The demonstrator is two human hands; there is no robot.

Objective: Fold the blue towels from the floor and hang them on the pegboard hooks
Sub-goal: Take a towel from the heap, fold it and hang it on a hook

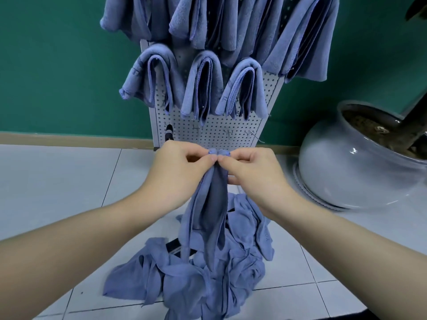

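Nearest the camera, a crumpled heap of soft blue cloth towels lies on the pale tiled floor. A dark strap-like strip shows through a gap in the heap; it is too hidden to tell what it is.

Two bare forearms reach forward from the bottom corners. Just above the heap, the left hand and the right hand meet at the middle, fingertips almost touching. Each pinches the top edge of one blue towel between thumb and curled fingers, the two grips side by side on the bunched hem. The towel hangs straight down from the pinch in long narrow folds, and its lower end reaches the heap on the floor.

Behind the hands stands a white perforated metal pegboard, upright against a dark green wall. A few thin bare wire hooks stick out from its lower part, just above the hands. Higher up, three folded blue towels hang in a row over hooks, each draped in a neat loop. Above them, more blue towels hang along the top and cover most of the board.

To the right, a large round glossy grey ceramic plant pot sits on the floor, with dark soil and a thick stem inside.
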